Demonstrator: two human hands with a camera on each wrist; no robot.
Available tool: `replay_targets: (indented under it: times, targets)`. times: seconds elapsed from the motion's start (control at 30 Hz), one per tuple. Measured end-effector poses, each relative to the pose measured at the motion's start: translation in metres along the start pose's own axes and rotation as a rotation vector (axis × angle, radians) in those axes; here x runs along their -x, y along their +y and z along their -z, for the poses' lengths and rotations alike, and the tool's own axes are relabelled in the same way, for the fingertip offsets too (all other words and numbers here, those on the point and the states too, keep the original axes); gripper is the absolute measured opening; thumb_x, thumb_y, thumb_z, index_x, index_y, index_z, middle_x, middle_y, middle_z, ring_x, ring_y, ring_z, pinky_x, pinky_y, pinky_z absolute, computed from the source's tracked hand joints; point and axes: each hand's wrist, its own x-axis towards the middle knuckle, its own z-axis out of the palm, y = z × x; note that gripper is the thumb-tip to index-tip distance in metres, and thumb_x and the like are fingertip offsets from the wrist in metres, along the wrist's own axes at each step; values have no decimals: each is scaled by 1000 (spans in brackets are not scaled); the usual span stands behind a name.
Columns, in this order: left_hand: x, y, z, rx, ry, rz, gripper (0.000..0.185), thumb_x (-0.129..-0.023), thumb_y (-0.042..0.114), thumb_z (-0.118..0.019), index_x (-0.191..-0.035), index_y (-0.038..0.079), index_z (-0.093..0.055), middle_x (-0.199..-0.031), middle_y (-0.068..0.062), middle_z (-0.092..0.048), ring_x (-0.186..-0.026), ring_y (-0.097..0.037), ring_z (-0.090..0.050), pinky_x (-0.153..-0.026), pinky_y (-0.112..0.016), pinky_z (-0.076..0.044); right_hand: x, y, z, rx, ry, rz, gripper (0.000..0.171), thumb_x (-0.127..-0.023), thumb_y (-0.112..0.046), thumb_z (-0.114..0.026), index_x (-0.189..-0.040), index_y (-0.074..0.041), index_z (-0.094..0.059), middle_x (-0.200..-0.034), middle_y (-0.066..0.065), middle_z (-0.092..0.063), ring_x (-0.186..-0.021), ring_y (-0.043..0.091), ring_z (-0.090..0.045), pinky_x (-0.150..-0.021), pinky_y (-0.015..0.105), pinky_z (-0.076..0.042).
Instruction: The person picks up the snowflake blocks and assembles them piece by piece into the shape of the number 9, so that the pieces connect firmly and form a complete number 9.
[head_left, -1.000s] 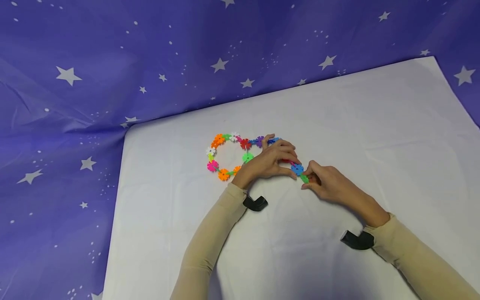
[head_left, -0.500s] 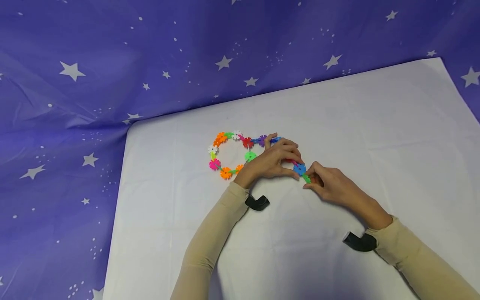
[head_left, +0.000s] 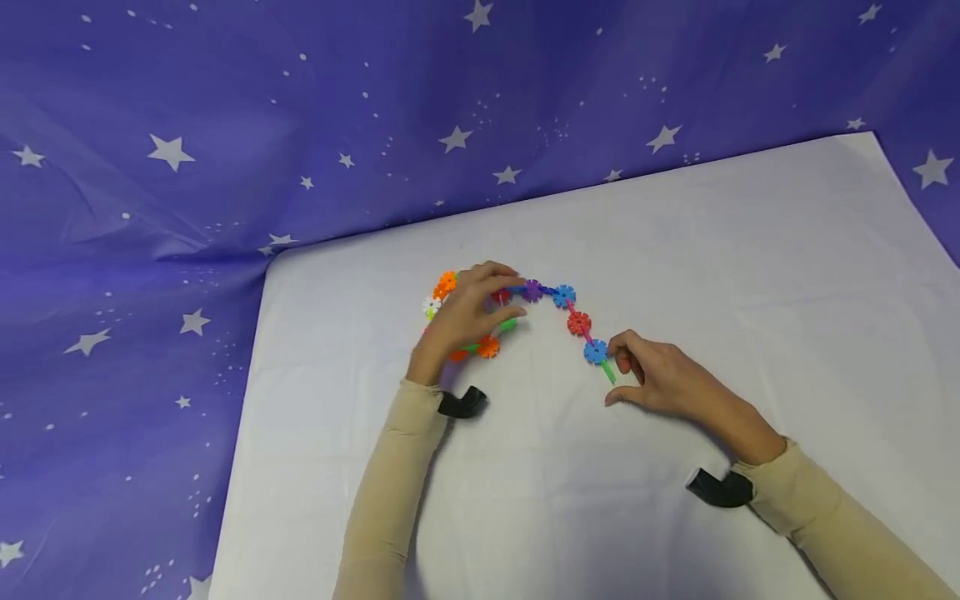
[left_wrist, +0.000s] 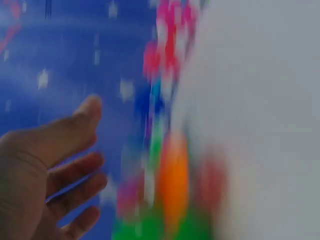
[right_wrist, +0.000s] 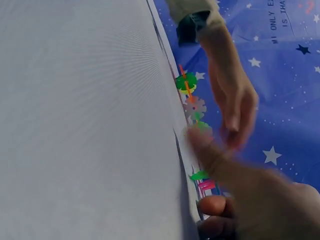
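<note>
Near the middle of the head view, a curved chain of coloured plastic snowflake discs (head_left: pixel 558 304) lies on the white sheet (head_left: pixel 675 250), arching from an orange piece at the left to a green piece at the lower right. The left hand (head_left: pixel 465 317) rests over the chain's left end, fingers loosely curved; whether they pinch a piece cannot be told. The right hand (head_left: pixel 660 379) sits just beside the green end, thumb and forefinger apart, grasping nothing. Purple starred cloth (head_left: pixel 225 125) fills the upper frame
</note>
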Motion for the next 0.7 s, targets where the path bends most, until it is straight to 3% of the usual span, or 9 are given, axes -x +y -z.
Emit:
replay_targets:
  times: [0.13,0.23,0.33,0.43,0.57,0.7]
  targets:
    - [40,-33,32,-167,76,245,49,-87,32,-75,-130,11,-63,-121,-12,-56,-111,-29,-51,-98,-45,-37,-2,0,2,-69,30,5,57,-72,-15,-87,-118,-7,-55,-89,-3,-54,-60,1,-40,-56,11,-33]
    - [60,-49,44,-173,76,365,53,-88,33,-74,-134,11,-60,-119,-14,-54,-106,-31,-50,-93,-44,-40,-5,-1,3,-78,32,15,50,-81,-6,-78,-126,-7,-57,-103,1,-57,-64,3,-42,-59,13,-36]
    - [67,-57,46,-66,71,388,49,-88,29,-74,-131,8,-61,-112,-14,-57,-95,-28,-55,-84,-41,-46,-6,-3,4,-54,4,-11,45,-85,-5,-73,-128,-10,-59,-109,1,-57,-69,1,-43,-60,16,-40]
    - [63,-59,45,33,74,388,43,-87,21,-75,-126,5,-64,-108,-14,-61,-84,-25,-59,-78,-38,-50,-5,-7,4,-40,-24,-53,43,-86,-8,-74,-127,-12,-59,-101,-2,-57,-68,1,-42,-59,18,-40]
    - [47,-61,38,101,84,356,40,-89,20,-74,-124,4,-65,-116,-14,-62,-90,-24,-62,-83,-37,-52,0,-15,3,-54,-44,-59,39,-83,-12,-78,-118,-13,-61,-86,-10,-56,-63,-1,-41,-56,17,-39]
    - [35,-62,33,124,75,312,43,-92,26,-70,-129,4,-62,-125,-14,-57,-98,-25,-63,-86,-37,-52,1,-19,0,-55,22,-3,27,-81,-7,-78,-103,-14,-63,-80,-12,-55,-60,-2,-41,-54,14,-37]
